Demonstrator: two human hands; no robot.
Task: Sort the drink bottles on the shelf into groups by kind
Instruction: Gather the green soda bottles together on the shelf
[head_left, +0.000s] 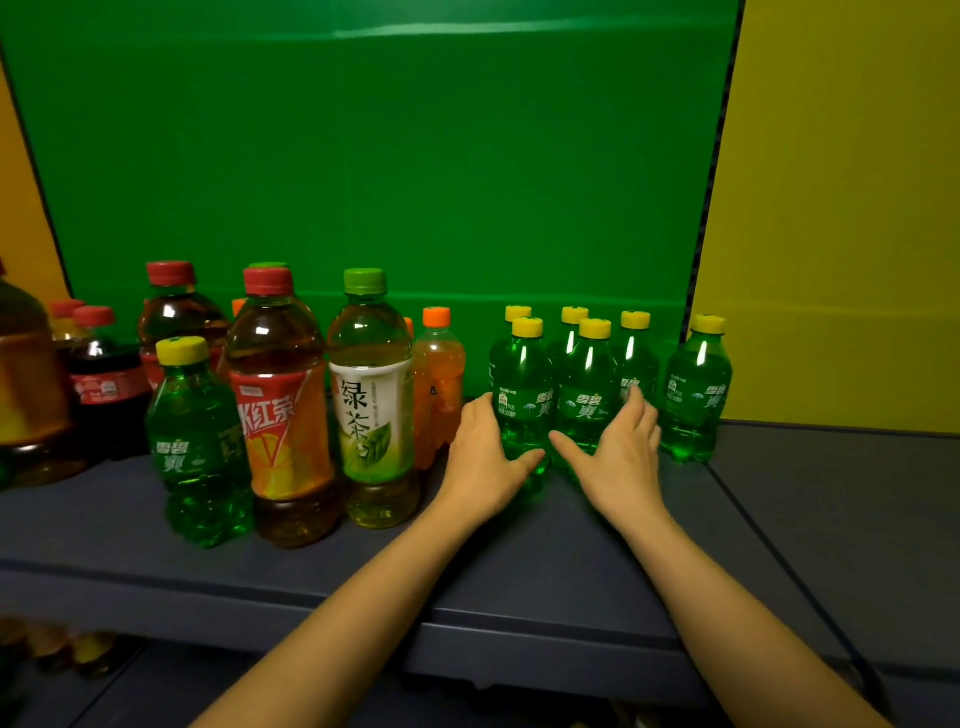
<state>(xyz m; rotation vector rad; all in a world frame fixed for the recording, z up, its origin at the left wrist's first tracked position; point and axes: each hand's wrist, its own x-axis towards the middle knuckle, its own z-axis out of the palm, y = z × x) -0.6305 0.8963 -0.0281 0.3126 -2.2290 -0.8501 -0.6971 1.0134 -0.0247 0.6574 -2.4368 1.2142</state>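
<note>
Right of centre, green bottles (524, 395) are cupped between left hand (480, 457) and right hand (621, 457), fingers open; even pressure is advised to avoid toppling

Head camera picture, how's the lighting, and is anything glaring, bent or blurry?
Head view: dim overall; white glare streaks on the yellow-capped green soda bottles; wide-angle bending tilts the green back panel edges; the big bottle at far left looks soft.
</note>
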